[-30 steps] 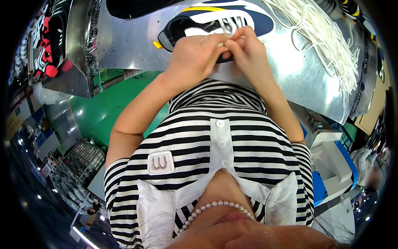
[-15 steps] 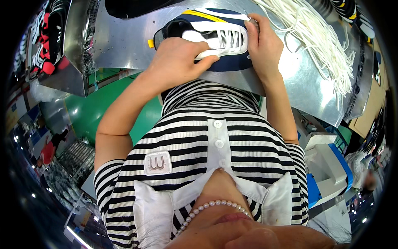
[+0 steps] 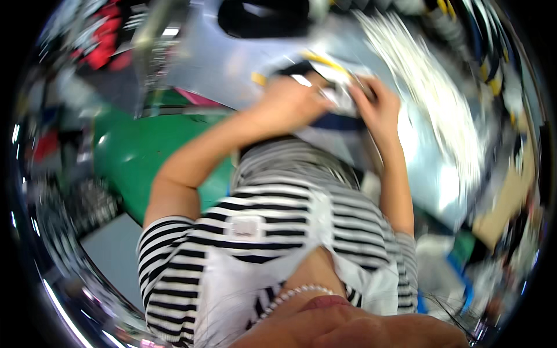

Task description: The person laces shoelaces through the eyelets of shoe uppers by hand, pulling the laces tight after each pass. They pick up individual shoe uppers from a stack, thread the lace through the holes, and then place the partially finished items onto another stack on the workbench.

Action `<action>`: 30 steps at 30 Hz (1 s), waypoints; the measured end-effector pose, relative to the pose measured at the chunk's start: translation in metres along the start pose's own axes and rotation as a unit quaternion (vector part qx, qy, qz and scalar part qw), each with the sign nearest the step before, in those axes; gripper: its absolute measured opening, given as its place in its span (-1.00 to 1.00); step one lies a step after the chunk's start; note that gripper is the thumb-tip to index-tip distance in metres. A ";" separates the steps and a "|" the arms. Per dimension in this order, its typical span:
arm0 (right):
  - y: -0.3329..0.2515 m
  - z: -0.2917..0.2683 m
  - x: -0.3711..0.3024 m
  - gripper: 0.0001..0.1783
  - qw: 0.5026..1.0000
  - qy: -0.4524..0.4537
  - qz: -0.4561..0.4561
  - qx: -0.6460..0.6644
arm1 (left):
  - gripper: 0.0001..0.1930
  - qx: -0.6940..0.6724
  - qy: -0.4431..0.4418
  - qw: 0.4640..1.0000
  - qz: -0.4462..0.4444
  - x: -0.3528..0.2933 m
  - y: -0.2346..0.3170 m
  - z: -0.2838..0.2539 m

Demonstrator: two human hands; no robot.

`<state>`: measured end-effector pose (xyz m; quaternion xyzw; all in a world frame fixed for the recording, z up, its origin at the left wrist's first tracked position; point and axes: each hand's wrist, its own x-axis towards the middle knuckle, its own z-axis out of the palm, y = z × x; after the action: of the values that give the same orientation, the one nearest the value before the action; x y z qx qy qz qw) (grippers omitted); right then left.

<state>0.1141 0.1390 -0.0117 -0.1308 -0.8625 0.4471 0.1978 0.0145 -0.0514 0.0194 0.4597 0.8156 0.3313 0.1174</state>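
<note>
A navy and white sneaker (image 3: 335, 123) with yellow trim lies on the metal table in front of me, smeared by motion. My left hand (image 3: 295, 104) reaches over its opening and lace area, fingers bent in against the shoe. At the toe end is my right hand (image 3: 378, 107), its thumb and fingers curled toward each other. Whatever sits between those right fingertips is too blurred to name. The laces and much of the upper are hidden behind both hands.
A bundle of loose white shoelaces (image 3: 426, 98) lies to the right on the metal table (image 3: 214, 64). Beyond the sneaker rests a black object (image 3: 264, 20). Red and dark shoes (image 3: 104, 43) stand at the far left, beside green floor (image 3: 139, 151).
The whole view has shifted and blurred. The sneaker and both hands appear slightly lower in the picture. My left hand has come closer to my right hand, which stays by the toe.
</note>
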 end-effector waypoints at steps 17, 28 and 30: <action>0.068 -0.015 0.026 -0.89 0.983 -0.146 0.023 0.107 | -0.84 0.088 -0.029 0.988 0.125 0.023 -0.030 0.035; 0.031 -0.011 -0.028 -0.85 0.961 -0.104 0.100 0.237 | -0.56 0.098 0.030 0.981 0.167 -0.032 -0.012 0.012; 0.042 -0.008 -0.034 -0.86 0.970 -0.031 0.070 0.232 | -0.49 0.112 0.219 0.949 0.196 -0.063 -0.017 0.025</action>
<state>0.1496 0.1548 -0.0498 -0.1270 -0.7294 0.6517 0.1646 0.0499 -0.0987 -0.0175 0.5370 0.7467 0.3470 -0.1834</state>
